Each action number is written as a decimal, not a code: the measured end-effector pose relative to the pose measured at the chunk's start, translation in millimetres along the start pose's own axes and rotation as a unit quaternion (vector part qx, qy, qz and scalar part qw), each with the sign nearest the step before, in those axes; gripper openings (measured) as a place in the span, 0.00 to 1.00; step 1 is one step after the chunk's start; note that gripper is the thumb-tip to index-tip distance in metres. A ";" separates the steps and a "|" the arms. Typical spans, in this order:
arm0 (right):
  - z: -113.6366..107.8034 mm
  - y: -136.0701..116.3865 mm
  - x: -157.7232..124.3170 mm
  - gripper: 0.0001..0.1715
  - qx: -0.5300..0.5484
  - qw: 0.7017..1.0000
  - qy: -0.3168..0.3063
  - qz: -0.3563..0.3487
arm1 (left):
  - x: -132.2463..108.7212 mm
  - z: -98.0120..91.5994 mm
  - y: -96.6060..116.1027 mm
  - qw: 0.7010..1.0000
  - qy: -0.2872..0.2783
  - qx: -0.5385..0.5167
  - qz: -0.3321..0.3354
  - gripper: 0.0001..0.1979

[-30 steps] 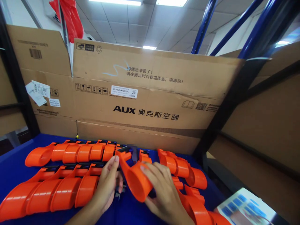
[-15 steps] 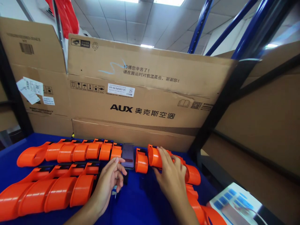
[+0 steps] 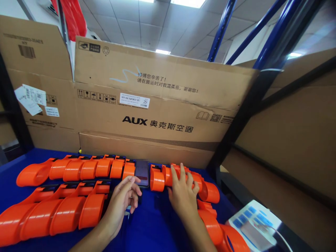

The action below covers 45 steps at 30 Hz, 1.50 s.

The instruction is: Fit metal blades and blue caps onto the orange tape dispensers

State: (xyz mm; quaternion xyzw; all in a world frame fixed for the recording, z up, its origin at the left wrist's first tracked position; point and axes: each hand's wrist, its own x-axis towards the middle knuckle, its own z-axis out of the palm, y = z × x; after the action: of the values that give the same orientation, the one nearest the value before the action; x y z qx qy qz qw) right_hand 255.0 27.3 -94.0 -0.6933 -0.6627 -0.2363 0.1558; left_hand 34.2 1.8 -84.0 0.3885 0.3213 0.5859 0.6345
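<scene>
Orange plastic scoop-shaped parts lie nested in rows on a blue table (image 3: 152,227). My right hand (image 3: 182,196) rests with fingers spread on the back right row of orange parts (image 3: 207,190), pressing it toward a single orange part (image 3: 156,180). My left hand (image 3: 122,201) hovers over the table with fingers loosely curled, its fingertips beside a dark phone (image 3: 142,173) lying flat; a small object under the palm is not clear. To its left lie the front row (image 3: 52,215) and the back left row (image 3: 78,168) of nested parts.
A large AUX cardboard box (image 3: 157,119) stands behind the table, with more cardboard to the left and right. A black and blue rack frame (image 3: 246,105) rises at the right. More orange parts (image 3: 220,234) and a white device with blue keys (image 3: 253,218) sit at the lower right.
My right hand set down the orange part it held and moved back to the right row, sliding those parts left toward the phone. My left hand stayed near the phone.
</scene>
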 end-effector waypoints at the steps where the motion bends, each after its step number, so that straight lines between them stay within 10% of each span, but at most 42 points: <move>1: -0.4 -1.2 -1.3 0.43 0.001 1.000 0.003 -0.003 | -0.1 -0.4 0.0 1.000 -0.001 0.001 0.001 0.18; 6: -26.6 4.9 -5.7 0.38 0.019 1.000 -0.001 -0.015 | 1.7 -3.1 -2.4 1.000 -0.022 0.019 -0.003 0.17; 11: -55.8 65.2 -26.8 0.32 0.052 0.988 -0.069 -0.125 | 0.0 -3.5 -5.3 0.998 -0.042 0.038 -0.010 0.15; 18: -37.6 115.9 -67.9 0.45 0.030 0.976 -0.060 -0.207 | -5.2 -1.6 -4.4 0.997 -0.060 0.048 -0.011 0.14; 32: -94.4 87.6 -54.1 0.35 0.050 0.966 -0.045 -0.249 | 1.0 -6.9 -4.2 0.999 -0.040 0.035 0.011 0.15; 38: -139.2 19.3 -36.1 0.42 0.169 0.941 0.022 -0.293 | -0.7 -3.9 0.3 0.996 -0.081 0.031 -0.019 0.22; 45: -124.2 -34.7 -11.8 0.47 0.297 0.884 -0.048 -0.358 | -1.0 -0.7 6.8 0.997 -0.024 -0.060 -0.044 0.21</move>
State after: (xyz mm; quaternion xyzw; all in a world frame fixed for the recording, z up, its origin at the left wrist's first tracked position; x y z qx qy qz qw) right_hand 205.4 -45.9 0.6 -0.3407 -0.9118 -0.0346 0.2265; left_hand 30.1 0.9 -78.5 0.3495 0.2871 0.5660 0.6893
